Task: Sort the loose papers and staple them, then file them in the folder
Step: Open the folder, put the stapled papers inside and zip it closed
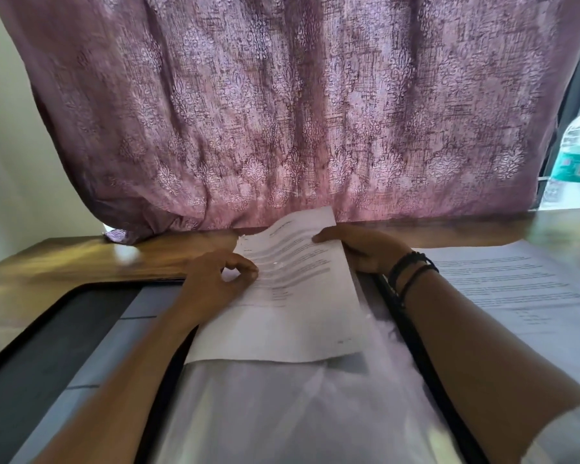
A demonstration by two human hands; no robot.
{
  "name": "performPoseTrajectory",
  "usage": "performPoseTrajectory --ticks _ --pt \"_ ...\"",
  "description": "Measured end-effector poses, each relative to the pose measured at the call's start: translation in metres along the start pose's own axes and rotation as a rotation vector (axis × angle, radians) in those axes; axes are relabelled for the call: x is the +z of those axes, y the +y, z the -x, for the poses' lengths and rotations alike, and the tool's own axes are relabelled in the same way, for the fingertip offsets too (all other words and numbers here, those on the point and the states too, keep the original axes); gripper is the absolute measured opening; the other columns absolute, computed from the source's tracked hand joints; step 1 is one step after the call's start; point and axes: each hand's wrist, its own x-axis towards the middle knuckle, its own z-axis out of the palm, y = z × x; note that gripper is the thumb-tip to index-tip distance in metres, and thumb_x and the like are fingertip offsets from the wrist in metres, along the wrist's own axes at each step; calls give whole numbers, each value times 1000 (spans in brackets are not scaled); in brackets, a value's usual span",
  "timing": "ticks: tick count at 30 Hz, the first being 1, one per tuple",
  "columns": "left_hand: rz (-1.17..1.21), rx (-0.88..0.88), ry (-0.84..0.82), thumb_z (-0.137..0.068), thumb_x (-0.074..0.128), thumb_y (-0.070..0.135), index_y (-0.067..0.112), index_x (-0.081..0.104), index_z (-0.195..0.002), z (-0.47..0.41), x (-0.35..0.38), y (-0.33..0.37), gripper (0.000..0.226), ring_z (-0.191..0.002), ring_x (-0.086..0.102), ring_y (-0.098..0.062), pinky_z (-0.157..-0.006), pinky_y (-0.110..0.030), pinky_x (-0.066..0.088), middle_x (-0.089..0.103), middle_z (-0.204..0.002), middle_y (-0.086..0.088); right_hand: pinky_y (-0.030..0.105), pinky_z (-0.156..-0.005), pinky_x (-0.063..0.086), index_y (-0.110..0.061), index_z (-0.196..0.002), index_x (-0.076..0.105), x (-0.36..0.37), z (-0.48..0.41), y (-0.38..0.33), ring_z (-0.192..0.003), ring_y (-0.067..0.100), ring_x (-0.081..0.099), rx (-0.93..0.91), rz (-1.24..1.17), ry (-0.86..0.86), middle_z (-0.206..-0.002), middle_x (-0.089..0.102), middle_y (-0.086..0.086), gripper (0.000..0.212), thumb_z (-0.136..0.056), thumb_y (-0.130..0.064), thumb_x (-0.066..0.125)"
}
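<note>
While left hand (pixel 215 283) pinches printed sheet (pixel 298 316), right hand (pixel 359 251) grips its right edge (over open folder (pixel 64 346)).

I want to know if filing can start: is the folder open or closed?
Open: the folder lies spread flat, its clear sleeve exposed under the printed sheet.

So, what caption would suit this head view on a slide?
A printed sheet held by the left hand and right hand over an open folder on a wooden desk, papers alongside.
</note>
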Motion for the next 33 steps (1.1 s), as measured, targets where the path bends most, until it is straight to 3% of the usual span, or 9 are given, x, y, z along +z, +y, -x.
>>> performPoseTrajectory --ticks 5,10,13,15,20,24,27,30,33 --pt "-11 5 12 -76 79 21 33 73 -76 0 2 2 13 -83 64 -7 -78 -26 47 71 -83 18 38 -83 58 -1 -128 55 0 2 -2 -98 29 67 -17 3 14 -123 65 20 37 -94 -15 60" --pt "-5 32 33 -72 72 39 35 73 -75 -2 0 4 6 -79 65 -5 -74 -27 48 73 -80 12 39 -81 59 4 -130 52 -3 -5 2 -104 34 67 -50 14 97 -120 66 20 41 -91 -6 62" --pt "-7 28 34 -76 77 27 33 73 -76 -1 1 5 8 -73 61 -4 -67 -25 43 72 -79 11 34 -70 61 4 -120 57 0 2 -2 -80 29 71 14 6 46 -111 69 20 32 -89 -1 55" --pt "-7 27 29 -75 77 30 32 74 -77 -2 2 5 4 -72 61 -2 -65 -23 41 72 -79 11 31 -65 61 1 -116 59 0 8 -5 -73 26 71 24 3 -6 -107 69 19 28 -89 0 51" --pt "-41 40 21 -78 78 21 26 77 -81 -1 1 6 6 -81 64 -6 -70 -25 44 72 -82 11 32 -62 61 -11 -117 50 -1 6 -2 -75 25 72 -107 -38 -6 -106 67 18 26 -94 0 52" --pt "-6 31 21 -78 78 19 28 76 -81 -1 2 7 9 -81 64 -7 -69 -23 44 72 -84 10 32 -67 61 4 -129 51 -5 0 3 -80 24 72 -112 -12 -8 -117 64 22 34 -98 -10 52" --pt "19 24 13 -78 77 19 31 75 -80 0 3 5 12 -80 62 -7 -68 -21 39 72 -83 10 34 -71 61 7 -119 56 -5 -4 4 -80 26 71 -99 74 -10 -116 63 27 27 -94 -5 53" --pt "13 14 30 -78 77 19 30 75 -79 0 2 7 11 -78 62 -4 -67 -19 37 72 -83 10 32 -65 61 -8 -100 58 -1 -3 0 -73 24 70 -94 118 32 -101 66 17 13 -91 2 56" --pt "-5 21 40 -78 77 18 27 75 -80 1 2 10 9 -78 63 -4 -67 -20 40 72 -82 10 32 -70 61 -7 -114 62 0 -1 -2 -82 24 71 -49 197 -67 -114 68 17 24 -92 0 54"
